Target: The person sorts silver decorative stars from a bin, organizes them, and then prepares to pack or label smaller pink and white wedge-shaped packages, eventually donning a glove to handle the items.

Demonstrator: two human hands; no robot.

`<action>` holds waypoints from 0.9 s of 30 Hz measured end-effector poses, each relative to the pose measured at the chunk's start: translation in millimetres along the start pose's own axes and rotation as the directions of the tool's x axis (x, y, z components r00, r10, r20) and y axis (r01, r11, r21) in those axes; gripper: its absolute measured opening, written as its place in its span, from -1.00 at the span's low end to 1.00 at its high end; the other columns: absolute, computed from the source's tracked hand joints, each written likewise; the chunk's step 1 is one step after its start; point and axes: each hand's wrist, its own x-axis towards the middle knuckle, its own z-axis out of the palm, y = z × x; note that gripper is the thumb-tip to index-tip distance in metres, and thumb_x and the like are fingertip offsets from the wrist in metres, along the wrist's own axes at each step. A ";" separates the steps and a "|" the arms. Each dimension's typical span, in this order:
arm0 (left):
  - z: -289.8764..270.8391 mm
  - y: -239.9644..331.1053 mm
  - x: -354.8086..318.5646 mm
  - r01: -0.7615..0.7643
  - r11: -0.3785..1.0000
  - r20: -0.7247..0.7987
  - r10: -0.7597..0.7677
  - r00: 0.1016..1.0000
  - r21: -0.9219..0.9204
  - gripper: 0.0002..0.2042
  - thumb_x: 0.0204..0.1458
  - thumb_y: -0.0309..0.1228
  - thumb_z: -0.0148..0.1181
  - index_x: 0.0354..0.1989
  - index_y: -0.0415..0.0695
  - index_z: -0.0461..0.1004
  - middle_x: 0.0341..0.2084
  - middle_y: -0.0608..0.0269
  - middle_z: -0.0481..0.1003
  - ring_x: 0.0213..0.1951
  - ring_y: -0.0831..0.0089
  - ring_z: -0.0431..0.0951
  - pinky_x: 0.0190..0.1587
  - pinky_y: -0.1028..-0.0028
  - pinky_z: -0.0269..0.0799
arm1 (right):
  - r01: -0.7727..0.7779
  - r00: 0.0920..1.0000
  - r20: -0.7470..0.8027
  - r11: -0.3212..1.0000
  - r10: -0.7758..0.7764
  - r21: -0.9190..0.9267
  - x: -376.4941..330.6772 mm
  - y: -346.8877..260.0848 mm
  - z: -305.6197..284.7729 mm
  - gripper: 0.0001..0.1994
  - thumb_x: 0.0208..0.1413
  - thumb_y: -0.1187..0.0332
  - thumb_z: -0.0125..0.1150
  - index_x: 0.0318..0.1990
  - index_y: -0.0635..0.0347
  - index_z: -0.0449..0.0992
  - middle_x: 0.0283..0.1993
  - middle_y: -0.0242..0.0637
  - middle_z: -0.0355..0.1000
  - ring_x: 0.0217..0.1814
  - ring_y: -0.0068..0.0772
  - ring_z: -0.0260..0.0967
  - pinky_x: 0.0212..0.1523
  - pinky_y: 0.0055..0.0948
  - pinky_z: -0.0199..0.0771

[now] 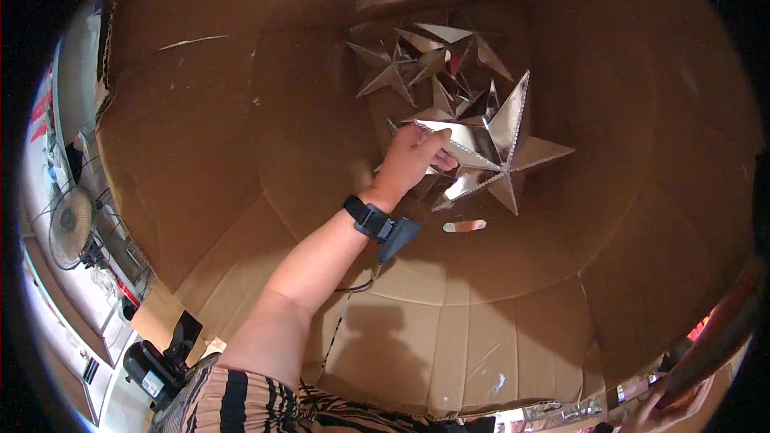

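Creased cardboard walls point(184, 120) surround silver stars point(507, 130), one pinched in the left hand point(415, 154); whether the right hand point(672, 406) grips is unclear.

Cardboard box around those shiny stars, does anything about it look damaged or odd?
Yes: the box has a ragged, torn-looking rim at the left, unlike a clean cut, and pale streaks on its upper walls, resembling scratches.
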 end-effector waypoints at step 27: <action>19.3 -19.2 -19.5 -0.817 0.367 0.510 0.646 0.568 0.445 -0.55 -0.11 -0.62 0.21 0.04 -0.15 0.36 -0.08 0.06 0.40 -0.17 0.34 0.51 -0.13 0.47 0.42 | 0.064 0.998 -0.007 0.989 -0.066 -0.133 11.3 -9.0 -0.2 -0.33 0.06 0.04 0.15 0.12 0.37 0.05 0.09 0.06 0.10 0.08 -0.01 0.14 0.01 -0.07 0.24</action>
